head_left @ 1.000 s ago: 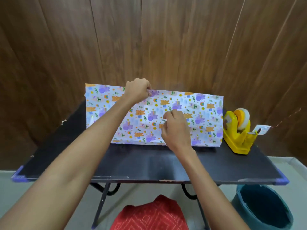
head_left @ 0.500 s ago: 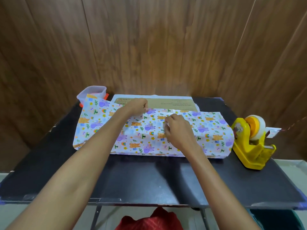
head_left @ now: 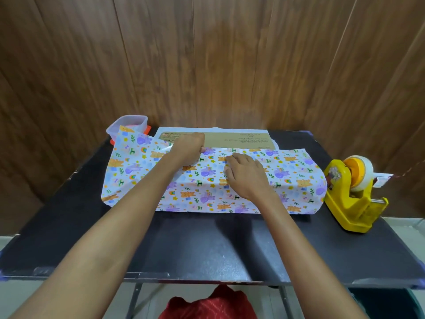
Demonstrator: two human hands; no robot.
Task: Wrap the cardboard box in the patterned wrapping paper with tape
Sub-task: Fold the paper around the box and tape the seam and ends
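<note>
With the left hand [head_left: 190, 146] pinching the edge of the wrapping paper [head_left: 292, 180] and the right hand [head_left: 246, 174] flat on it, the person should draw it taut over the cardboard box [head_left: 239, 139] before taping.

Wood-panelled wall [head_left: 230, 65] and folding table [head_left: 207, 249] suggest a home.

paper [head_left: 287, 180] over box [head_left: 239, 140] | dispenser [head_left: 349, 194] right | tub [head_left: 128, 125] behind-left

Glossy wrapping paper [head_left: 287, 180], matt table [head_left: 207, 245]
</note>
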